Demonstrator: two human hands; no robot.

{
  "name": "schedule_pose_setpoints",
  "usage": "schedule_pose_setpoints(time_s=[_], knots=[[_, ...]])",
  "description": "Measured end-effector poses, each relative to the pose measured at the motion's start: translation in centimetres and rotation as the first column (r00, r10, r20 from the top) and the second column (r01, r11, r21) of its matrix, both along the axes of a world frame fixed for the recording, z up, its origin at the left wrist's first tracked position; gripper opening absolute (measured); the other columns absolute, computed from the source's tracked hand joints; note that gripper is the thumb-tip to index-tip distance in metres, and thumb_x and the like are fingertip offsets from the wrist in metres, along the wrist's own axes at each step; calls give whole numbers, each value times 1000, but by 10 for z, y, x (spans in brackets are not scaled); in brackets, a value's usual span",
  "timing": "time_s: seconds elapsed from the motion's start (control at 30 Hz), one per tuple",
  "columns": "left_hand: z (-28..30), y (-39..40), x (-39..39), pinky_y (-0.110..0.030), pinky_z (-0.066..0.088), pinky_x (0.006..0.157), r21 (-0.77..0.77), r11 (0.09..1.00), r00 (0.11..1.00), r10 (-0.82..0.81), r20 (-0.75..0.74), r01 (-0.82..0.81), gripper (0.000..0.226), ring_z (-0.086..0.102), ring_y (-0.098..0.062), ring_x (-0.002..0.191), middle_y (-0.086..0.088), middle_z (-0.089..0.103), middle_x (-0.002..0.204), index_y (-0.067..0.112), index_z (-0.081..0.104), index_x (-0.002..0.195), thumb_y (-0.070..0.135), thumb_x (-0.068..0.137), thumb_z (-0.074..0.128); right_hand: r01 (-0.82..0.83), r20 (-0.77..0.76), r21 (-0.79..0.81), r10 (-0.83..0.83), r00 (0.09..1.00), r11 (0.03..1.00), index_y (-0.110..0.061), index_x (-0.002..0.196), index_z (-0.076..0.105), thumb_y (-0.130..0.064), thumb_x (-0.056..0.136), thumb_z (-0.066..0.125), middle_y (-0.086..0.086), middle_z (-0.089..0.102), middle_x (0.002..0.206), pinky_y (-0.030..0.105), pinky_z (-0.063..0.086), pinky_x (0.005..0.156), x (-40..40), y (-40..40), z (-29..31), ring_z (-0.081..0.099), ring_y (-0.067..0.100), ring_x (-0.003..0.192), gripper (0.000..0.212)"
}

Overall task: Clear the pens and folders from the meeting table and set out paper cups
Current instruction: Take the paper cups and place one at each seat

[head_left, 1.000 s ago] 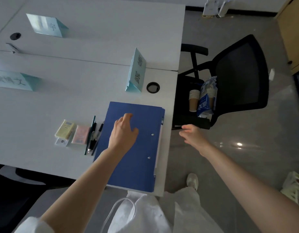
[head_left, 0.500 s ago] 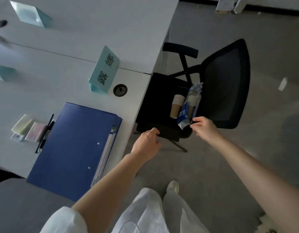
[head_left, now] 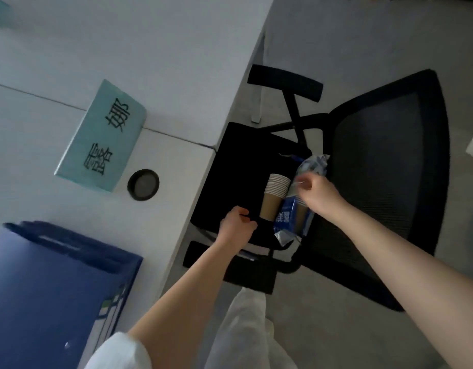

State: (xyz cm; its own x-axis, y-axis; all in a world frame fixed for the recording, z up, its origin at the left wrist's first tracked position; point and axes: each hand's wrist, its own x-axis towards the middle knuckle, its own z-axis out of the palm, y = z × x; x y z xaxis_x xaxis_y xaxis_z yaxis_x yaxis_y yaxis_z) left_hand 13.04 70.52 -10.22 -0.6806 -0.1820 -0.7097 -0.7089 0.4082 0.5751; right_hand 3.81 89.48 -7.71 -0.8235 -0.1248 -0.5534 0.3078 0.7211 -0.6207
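Note:
A stack of brown paper cups [head_left: 274,198] lies on the black seat of an office chair [head_left: 389,182]. Beside it lies a blue and clear plastic cup package [head_left: 288,222] holding more cups. My right hand [head_left: 319,195] lies over the package's upper part, its fingertips pinching the wrapper. My left hand [head_left: 236,226] hovers over the seat's front edge, just left of the cup stack, fingers loosely curled and holding nothing. A blue folder [head_left: 51,288] lies on the white meeting table [head_left: 163,62] at the lower left. No pens are in view.
A teal name card [head_left: 102,137] stands on the table near a round black cable grommet [head_left: 143,184]. The chair's armrest [head_left: 284,82] sticks out close to the table edge. Grey floor surrounds the chair. My white-trousered legs are at the bottom.
My view has swung right, off the table and towards the chair. My left hand left the folder and came over the seat. My right hand reached the cup package and took hold of its wrapper.

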Motion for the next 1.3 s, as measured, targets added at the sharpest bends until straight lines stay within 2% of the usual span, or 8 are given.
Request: schedule_pose_setpoints(time_s=[0.23,0.4,0.63,0.77,1.0,1.1,1.2,1.3], knots=[[-97,21,-67,-24,40,95,-6,999,994,-38,102,39,62,49,-23,128,-9,47,144,9,39,144,18,89,67,-160,17,33,159,987,987,-11,130,52,-12,95,51,9,65,108,32,47,87,-74,-20,-82,61,25,102,35],[-153,32,-78,-26,42,96,-24,998,986,-52,159,56,74,47,-25,130,-11,42,147,11,30,149,19,87,69,-251,120,62,242,963,966,-4,141,39,-12,97,49,18,53,134,26,40,93,-96,-34,-134,52,30,120,46],[-192,50,-74,-37,48,97,-40,974,957,-212,199,224,77,51,-31,124,-15,42,145,12,21,150,20,89,68,-318,166,172,291,942,932,3,132,42,-9,96,47,23,59,109,39,49,78,-90,-37,-171,58,33,96,38],[-191,53,-74,-38,45,94,-86,924,916,-353,189,374,78,49,-35,124,-18,32,146,10,14,150,15,91,65,-314,125,196,294,948,929,1,119,55,-2,95,44,21,61,107,38,50,79,-88,-36,-177,59,30,95,27],[-158,39,-62,-38,47,91,-89,932,935,-346,71,352,78,51,-37,117,-18,29,141,11,18,148,15,88,68,-241,-8,136,245,970,961,0,110,67,-6,97,49,18,67,112,32,43,85,-81,-28,-138,61,29,104,24],[-124,26,-54,-33,47,91,-35,951,951,-307,-18,306,90,49,-33,118,-15,26,141,16,15,149,19,82,74,-219,-32,89,223,974,972,-4,114,68,-9,96,53,11,68,113,23,42,84,-71,-28,-100,60,22,107,24],[-81,21,-41,-39,50,95,-19,946,941,-323,-98,323,119,47,-31,119,-10,20,140,29,-6,152,24,72,81,-208,-97,71,214,972,976,-8,112,69,-11,96,55,6,69,111,19,40,83,-57,-30,-57,61,18,105,22],[-32,20,-23,-48,46,99,-32,945,938,-328,-113,326,134,45,-29,118,-5,24,140,53,-30,140,31,67,81,-212,-163,12,211,964,977,-11,109,71,-11,94,58,5,71,107,30,48,91,-39,-31,-8,63,19,104,20]])
